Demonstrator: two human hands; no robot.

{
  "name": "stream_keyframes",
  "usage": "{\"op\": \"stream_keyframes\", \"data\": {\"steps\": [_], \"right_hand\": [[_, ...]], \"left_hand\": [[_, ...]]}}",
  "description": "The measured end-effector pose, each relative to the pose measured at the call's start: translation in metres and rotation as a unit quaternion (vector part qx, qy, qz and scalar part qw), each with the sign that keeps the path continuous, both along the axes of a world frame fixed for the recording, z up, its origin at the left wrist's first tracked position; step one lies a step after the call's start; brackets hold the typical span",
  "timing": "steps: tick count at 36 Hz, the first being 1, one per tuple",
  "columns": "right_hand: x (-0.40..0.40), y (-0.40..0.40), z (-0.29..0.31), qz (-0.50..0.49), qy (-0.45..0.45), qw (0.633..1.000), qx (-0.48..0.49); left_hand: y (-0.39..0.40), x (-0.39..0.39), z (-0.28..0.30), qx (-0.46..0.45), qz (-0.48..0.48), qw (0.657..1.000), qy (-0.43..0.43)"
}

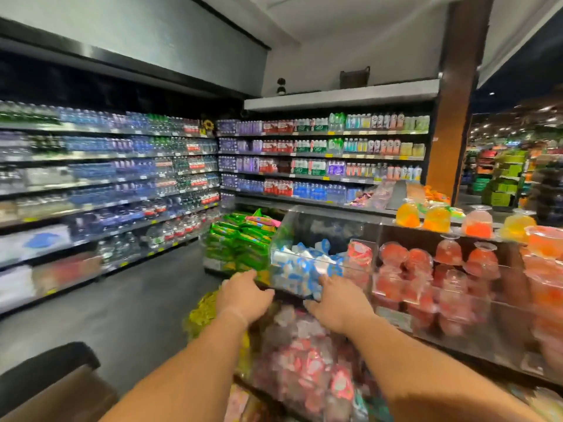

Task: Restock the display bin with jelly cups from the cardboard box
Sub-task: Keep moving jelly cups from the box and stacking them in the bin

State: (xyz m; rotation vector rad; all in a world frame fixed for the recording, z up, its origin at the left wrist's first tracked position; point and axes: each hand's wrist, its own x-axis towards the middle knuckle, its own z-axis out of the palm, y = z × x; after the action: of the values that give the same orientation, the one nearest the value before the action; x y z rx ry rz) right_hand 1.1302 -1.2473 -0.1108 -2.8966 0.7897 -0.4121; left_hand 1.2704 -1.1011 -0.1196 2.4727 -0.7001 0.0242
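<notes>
1. The clear plastic display bin (307,236) had glossy, see-through walls that caught reflections.
2. The blue-and-white jelly cups (300,269) inside it looked like smooth plastic with shiny printed lids.
3. The pink and red jelly cups (307,360) below were translucent plastic under glossy film lids; motion blur hid finer texture.
4. The green snack packets (240,239) were shiny plastic film.
5. The brown cardboard box (70,400) at lower left was matt.
6. The grey floor (122,306) looked smooth and dull.
7. The brown pillar (454,117) had a wood-like, matt face.
</notes>
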Motion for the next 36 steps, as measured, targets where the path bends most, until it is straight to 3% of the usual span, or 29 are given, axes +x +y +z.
{"op": "stream_keyframes", "data": {"steps": [10,17,27,36], "right_hand": [[0.117,0.213,-0.075,0.263,0.091,0.959,0.049],[0.154,0.328,-0.102,0.336,0.149,0.925,0.098],[0.223,0.375,-0.124,0.334,0.167,0.919,0.122],[0.327,0.372,-0.168,0.318,0.199,0.917,0.133]], "left_hand": [[0.254,0.016,-0.051,0.016,0.282,0.956,0.072],[0.381,0.027,-0.08,0.011,0.387,0.915,0.108],[0.423,0.075,-0.111,0.006,0.416,0.902,0.111],[0.421,0.175,-0.153,0.044,0.415,0.897,0.146]]}}
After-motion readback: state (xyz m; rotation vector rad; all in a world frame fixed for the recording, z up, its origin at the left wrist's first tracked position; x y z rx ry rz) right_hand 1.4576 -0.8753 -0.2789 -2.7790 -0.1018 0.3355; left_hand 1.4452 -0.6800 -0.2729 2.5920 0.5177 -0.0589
